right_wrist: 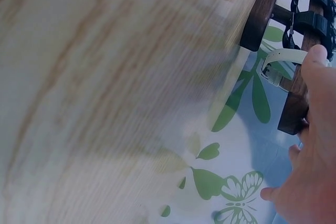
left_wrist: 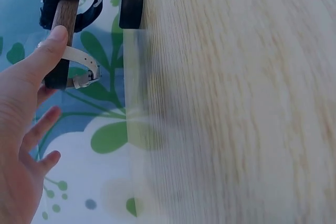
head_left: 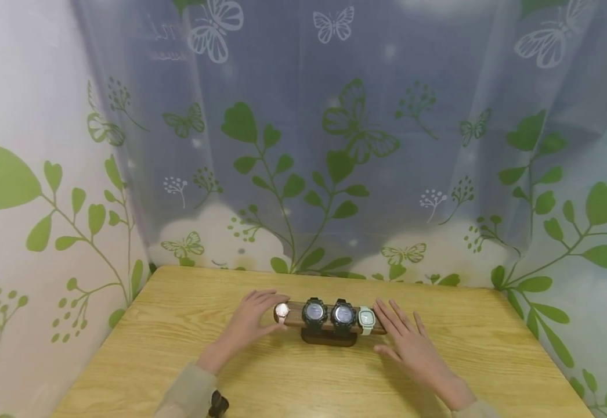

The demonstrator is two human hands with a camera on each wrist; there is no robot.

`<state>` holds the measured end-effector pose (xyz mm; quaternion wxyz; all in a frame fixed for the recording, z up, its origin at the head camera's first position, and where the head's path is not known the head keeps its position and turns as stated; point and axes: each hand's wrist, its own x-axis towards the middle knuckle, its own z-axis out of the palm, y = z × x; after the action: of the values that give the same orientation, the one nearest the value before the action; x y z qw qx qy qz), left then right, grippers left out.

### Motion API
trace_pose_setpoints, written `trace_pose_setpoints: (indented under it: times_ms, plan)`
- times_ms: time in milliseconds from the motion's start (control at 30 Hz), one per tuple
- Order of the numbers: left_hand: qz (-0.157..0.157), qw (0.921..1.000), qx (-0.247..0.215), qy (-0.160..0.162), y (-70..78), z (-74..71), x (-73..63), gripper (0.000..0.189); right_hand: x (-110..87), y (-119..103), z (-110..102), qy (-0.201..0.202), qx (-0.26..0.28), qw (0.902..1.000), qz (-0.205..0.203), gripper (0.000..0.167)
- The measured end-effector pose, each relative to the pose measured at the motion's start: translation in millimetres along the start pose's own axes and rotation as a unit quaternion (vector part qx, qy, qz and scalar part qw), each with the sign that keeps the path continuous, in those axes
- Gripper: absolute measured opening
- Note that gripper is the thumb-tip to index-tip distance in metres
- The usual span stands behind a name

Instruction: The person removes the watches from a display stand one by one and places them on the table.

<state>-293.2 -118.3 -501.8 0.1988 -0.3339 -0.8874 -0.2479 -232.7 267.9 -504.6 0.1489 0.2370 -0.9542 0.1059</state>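
A dark wooden watch stand (head_left: 329,338) sits on the table, its crossbar carrying several watches. At the bar's left end is a small watch with a pale strap (head_left: 281,312). Two chunky black watches, a left one (head_left: 314,312) and a right one (head_left: 343,313), fill the middle. A pale mint watch (head_left: 367,318) is at the right end. My left hand (head_left: 246,321) holds the bar's left end, thumb in front and forefinger behind. My right hand (head_left: 410,346) lies at the right end with its fingers mostly straight, fingertips close to the bar and thumb lower in front.
The light wooden table (head_left: 188,307) reaches back to a curtain (head_left: 293,174) printed with leaves and butterflies, which also hangs along both sides. Below my left forearm a small black object (head_left: 218,404) shows beside the sleeve (head_left: 188,390).
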Motion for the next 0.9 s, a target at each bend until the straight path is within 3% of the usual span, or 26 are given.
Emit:
trace_pose_setpoints:
  times_ms: [267,533,900]
  plan:
    - [0.001,0.9996,0.000,0.030,-7.7,-6.7,-8.2,0.057,-0.5,-0.4,-2.0,-0.002,0.005,1.0000,0.000,0.086]
    - [0.026,0.9961,0.025,0.081,-10.5,-18.9,-17.9,0.062,0.6,-0.5,-2.7,-0.011,0.012,0.9998,0.006,0.085]
    - [0.042,0.9943,0.047,0.085,-7.3,-31.7,-30.5,0.061,0.7,-2.4,-3.6,0.007,0.008,0.9999,-0.005,0.085]
